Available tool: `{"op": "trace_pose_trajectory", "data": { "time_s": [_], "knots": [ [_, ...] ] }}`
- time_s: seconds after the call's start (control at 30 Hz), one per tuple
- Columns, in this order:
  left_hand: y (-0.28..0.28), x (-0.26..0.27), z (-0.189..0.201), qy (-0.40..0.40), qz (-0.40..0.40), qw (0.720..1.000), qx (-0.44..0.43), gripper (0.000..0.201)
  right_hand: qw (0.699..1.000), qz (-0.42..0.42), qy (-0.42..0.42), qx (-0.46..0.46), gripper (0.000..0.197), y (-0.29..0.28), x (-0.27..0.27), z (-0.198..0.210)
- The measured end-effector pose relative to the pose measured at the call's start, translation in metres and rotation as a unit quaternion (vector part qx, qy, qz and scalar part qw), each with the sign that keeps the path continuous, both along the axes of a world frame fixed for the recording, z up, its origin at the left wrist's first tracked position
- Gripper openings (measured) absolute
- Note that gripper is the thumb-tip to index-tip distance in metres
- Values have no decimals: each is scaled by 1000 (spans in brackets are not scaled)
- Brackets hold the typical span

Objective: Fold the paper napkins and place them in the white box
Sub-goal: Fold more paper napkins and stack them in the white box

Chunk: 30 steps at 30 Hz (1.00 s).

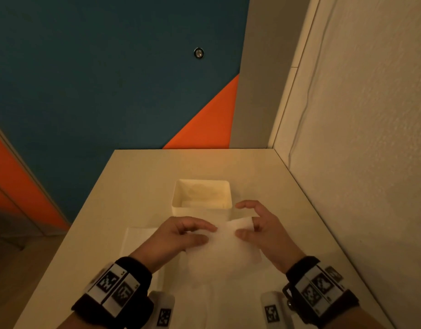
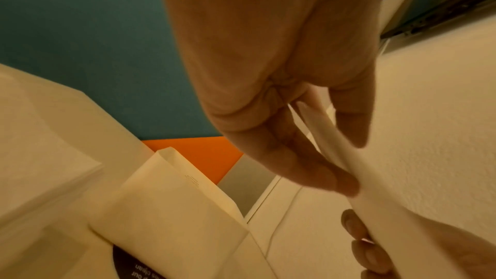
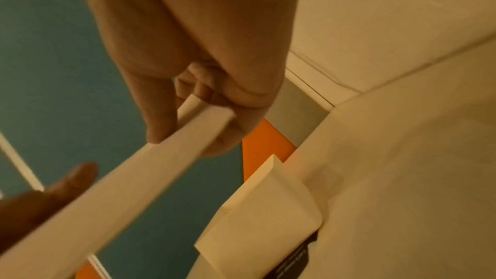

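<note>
We are pinching a thin white paper napkin (image 1: 224,243) at lower centre between both hands, left hand (image 1: 181,236) and right hand (image 1: 264,229) each clamping its upper edge; the square white plastic box (image 1: 202,210) is sitting just above, open-topped; more flat white napkins (image 1: 135,241) are lying at lower left.

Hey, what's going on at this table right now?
A person is folding a white paper napkin over a pale table. The left hand pinches the napkin's left side and the right hand pinches its far right corner, holding it just in front of the open white box. A folded napkin seems to lie in the box already, though it is hard to tell. More unfolded napkins lie flat on the table under the left hand.
</note>
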<state>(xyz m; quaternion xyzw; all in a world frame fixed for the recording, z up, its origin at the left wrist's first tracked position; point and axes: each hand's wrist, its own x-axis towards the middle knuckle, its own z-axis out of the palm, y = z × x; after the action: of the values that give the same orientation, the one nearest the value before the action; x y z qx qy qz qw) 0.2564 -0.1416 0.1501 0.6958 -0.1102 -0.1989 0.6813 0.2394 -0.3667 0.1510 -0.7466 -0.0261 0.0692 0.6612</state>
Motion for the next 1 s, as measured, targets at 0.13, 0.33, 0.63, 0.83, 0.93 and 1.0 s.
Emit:
{"op": "trace_pose_trajectory", "data": {
  "time_s": [0.13,0.33,0.63,0.83,0.93,1.0],
  "knots": [
    [-2,-1,-4,-15,-112,989,95,22,996,84,0,-34,53,5,4,-4],
    [-7,-5,-16,-24,-83,991,104,26,992,99,-14,-75,39,11,11,-16],
    [49,-9,-45,5,191,970,153,34,929,16,54,-367,28,-29,17,-69],
    [83,-12,-66,9,236,936,261,34,810,210,126,-533,103,-34,2,-86],
    [93,-13,-75,9,241,917,317,36,796,211,87,-561,108,-27,-4,-96],
    [95,-16,-79,0,236,906,353,37,792,201,69,-572,103,-24,-7,-102]
  ]
}}
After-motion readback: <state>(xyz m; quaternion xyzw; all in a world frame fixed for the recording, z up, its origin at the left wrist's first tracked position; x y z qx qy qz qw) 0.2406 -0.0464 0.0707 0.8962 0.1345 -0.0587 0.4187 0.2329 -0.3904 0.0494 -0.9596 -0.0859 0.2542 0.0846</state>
